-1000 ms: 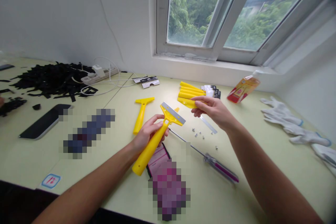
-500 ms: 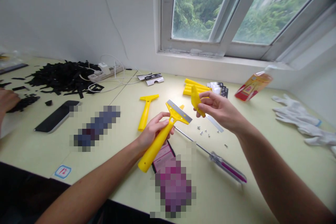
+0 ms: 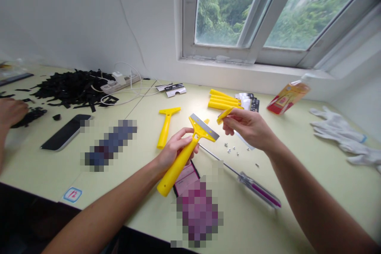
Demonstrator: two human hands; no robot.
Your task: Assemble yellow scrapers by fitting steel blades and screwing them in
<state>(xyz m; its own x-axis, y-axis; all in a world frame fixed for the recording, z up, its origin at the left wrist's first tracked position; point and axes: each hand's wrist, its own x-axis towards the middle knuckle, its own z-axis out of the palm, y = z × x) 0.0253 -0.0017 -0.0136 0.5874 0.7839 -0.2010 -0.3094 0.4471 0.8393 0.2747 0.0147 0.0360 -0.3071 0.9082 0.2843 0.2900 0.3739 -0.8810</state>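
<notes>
My left hand [image 3: 175, 149] is wrapped round the yellow scraper [image 3: 181, 162], whose head carries a flat metal blade [image 3: 205, 127] and points up and away from me. Just right of that blade, my right hand [image 3: 245, 125] pinches a small yellow plastic piece [image 3: 224, 115], seen nearly edge-on. A screwdriver [image 3: 258, 190] with a clear and purple handle lies on the table below my right hand. Several small screws [image 3: 233, 149] are scattered between the hands and the screwdriver. Partly hidden under my right hand lies a loose blade [image 3: 244, 141].
Another yellow scraper body [image 3: 166, 127] lies left of my hands, with several yellow handles [image 3: 224, 101] behind. A phone [image 3: 66, 133], black strips [image 3: 71, 87], a power strip [image 3: 122, 82], a bottle [image 3: 288, 94] and white gloves [image 3: 342, 135] surround them. A co-worker's hand [image 3: 12, 113] is at far left.
My right hand has turned the small yellow piece from upright and broad-side to a tilted, nearly edge-on position. My left hand and the scraper have barely moved.
</notes>
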